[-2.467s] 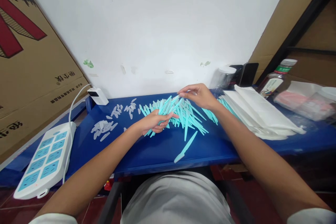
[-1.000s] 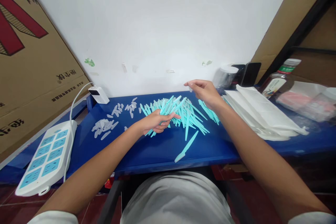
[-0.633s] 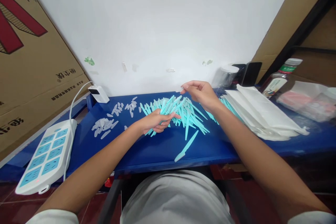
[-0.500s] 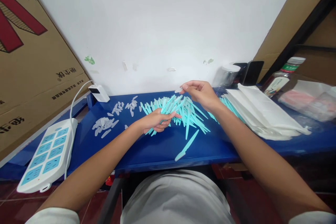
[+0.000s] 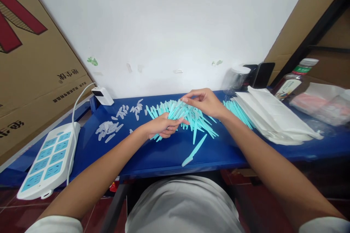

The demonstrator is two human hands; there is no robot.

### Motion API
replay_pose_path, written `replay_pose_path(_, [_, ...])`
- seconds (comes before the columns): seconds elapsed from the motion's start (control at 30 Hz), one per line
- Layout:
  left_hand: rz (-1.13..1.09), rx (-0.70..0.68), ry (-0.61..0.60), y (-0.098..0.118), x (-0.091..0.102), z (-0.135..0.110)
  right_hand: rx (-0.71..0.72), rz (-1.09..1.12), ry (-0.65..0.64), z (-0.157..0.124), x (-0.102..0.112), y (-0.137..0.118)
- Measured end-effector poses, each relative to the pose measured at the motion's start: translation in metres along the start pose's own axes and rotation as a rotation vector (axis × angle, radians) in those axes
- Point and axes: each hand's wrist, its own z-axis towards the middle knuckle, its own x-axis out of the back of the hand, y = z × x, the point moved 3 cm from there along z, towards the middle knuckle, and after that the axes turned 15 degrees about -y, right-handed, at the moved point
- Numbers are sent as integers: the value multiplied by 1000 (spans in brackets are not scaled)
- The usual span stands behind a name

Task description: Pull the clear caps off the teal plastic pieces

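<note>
A bunch of turquoise eyebrow razors fans upward out of my left hand, whose fingers are wrapped round the handles. At the top of that bunch my right hand is closed in a pinch, thumb against fingers. A small clear plastic cap is between its fingertips, mostly hidden by them. Behind and to the right of the bunch spreads a pile of more turquoise razors on the blue table. One loose razor lies close to the front edge. Clear caps are scattered in small heaps to the left.
On the left stand a white power strip with a cable and a small white device. Rightward are another row of razors, white bags, a clear jar, a bottle and a plastic-wrapped pack. A wall rises behind.
My right hand has moved slightly down and left with the clear cap, from just above the held razors to their tips. The left hand keeps its grip in place.
</note>
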Motion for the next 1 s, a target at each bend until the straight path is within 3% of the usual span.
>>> replay_pose_path(0.47, [53, -6, 21, 0, -1, 0, 97, -41, -45, -1, 4, -6])
replay_pose_path(0.7, [63, -21, 24, 0, -1, 2, 49, -53, -50, 0, 1, -4])
replay_pose_path(0.77, [62, -45, 35, 3, 0, 2, 37, -70, 11, 1, 3, -3])
replay_pose_path(0.9, [55, -92, 115, 5, 5, 2, 70, -128, 330, 3, 20, 7])
replay_pose_path(1.0, [77, -181, 231, 5, 11, 1, 35, -139, 402, 6, 28, 20])
